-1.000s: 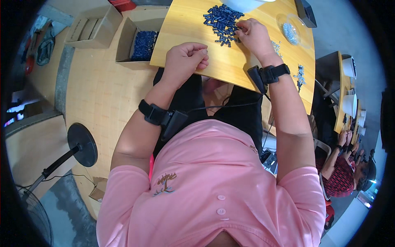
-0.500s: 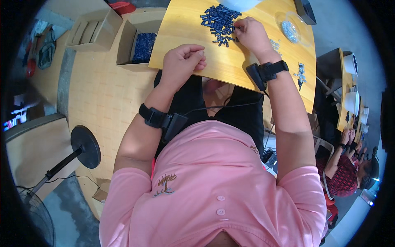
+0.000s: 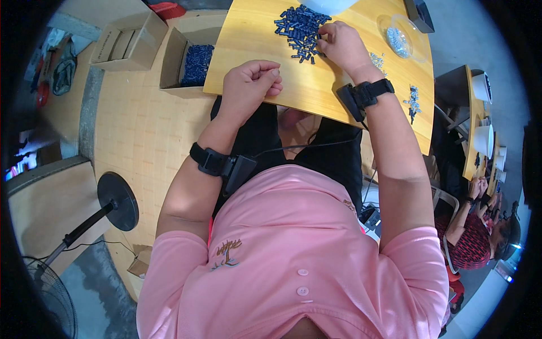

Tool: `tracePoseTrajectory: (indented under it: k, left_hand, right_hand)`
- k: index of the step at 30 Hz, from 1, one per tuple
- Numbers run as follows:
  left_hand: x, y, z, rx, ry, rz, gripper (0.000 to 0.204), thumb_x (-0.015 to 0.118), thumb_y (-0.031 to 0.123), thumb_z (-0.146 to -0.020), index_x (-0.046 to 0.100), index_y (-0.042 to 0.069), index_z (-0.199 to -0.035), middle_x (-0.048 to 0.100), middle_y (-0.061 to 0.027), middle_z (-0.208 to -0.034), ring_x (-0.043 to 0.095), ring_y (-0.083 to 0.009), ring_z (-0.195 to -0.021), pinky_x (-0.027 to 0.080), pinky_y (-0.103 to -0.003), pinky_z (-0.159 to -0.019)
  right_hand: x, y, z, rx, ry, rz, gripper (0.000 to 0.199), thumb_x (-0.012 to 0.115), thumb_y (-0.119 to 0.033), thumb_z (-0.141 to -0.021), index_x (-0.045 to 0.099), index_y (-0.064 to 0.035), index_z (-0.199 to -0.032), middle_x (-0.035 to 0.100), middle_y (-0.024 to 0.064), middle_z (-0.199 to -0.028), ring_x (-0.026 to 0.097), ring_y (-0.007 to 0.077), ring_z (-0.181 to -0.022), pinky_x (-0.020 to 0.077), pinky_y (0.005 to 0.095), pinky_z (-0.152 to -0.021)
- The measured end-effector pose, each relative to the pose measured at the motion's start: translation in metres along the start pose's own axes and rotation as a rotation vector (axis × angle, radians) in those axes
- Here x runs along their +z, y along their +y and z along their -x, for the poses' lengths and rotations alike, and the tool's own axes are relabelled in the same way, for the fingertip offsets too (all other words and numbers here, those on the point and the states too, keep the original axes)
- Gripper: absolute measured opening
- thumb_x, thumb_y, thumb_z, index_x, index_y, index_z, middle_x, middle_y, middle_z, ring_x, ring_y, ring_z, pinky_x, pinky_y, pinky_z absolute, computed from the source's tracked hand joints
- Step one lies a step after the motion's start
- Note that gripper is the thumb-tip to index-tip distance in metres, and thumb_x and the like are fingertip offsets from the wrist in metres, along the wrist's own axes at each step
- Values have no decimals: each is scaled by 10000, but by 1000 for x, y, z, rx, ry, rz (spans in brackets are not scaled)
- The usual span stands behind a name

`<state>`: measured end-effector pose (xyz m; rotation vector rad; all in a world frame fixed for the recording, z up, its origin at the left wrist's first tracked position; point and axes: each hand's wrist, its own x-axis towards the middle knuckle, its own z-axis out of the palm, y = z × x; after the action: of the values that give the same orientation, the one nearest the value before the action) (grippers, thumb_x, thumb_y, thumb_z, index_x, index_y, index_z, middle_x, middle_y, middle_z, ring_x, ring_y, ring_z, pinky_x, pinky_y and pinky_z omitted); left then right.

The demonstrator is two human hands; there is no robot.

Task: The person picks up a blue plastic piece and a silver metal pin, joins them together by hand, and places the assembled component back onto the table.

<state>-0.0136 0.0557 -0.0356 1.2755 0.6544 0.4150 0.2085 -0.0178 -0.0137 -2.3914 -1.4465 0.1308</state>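
A pile of small dark blue plastic pieces (image 3: 299, 28) lies on the wooden table (image 3: 243, 39). My right hand (image 3: 345, 50) is at the pile's right edge, thumb and fingers pinched together against the outer pieces. Whatever is in that pinch is too small to make out. Nearer the table's front edge, my left hand (image 3: 248, 87) is closed, with thumb and fingertips pressed together. Its curled fingers hide anything they hold. Small pale pieces (image 3: 377, 59) lie scattered just right of my right hand.
A clear round dish (image 3: 398, 43) of pale pieces stands at the right, and a small cluster of pieces (image 3: 414, 101) lies nearer. An open cardboard box (image 3: 172, 62) with dark blue pieces adjoins the table's left. Cables run from my wristbands. Another person (image 3: 471, 240) sits far right.
My right hand has shifted slightly left and up along the pile's edge, still pinched. My left hand has stayed in place.
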Motion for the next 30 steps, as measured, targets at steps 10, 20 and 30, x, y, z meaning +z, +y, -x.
tracePoseTrajectory:
  k: [10,20,30]
  left_hand:
    - [-4,3,-1,-56,-53,45,247,589,155,-873,597,-21,-1045,638,-79,-858,620,-109,-729,521,-214,-657]
    - [31,25,12,-126,-189,229,214,645,159,-834,627,-3,-973,633,-38,-814,585,-72,-689,487,-178,-631]
    - [38,18,25,-150,-276,352,188,612,99,-845,615,-9,-998,647,-60,-868,606,-91,-725,499,-199,-661]
  right_hand:
    - [-26,-29,43,-214,31,-203,198,636,-141,-709,632,-14,-860,581,168,-795,574,332,-770,473,385,-700]
    - [-39,-56,95,-383,121,-460,159,597,-62,-745,603,-13,-896,550,122,-767,560,280,-700,468,327,-630]
    - [-23,-50,123,-106,256,-620,114,656,-46,-745,637,-18,-853,557,74,-713,547,152,-617,434,236,-568]
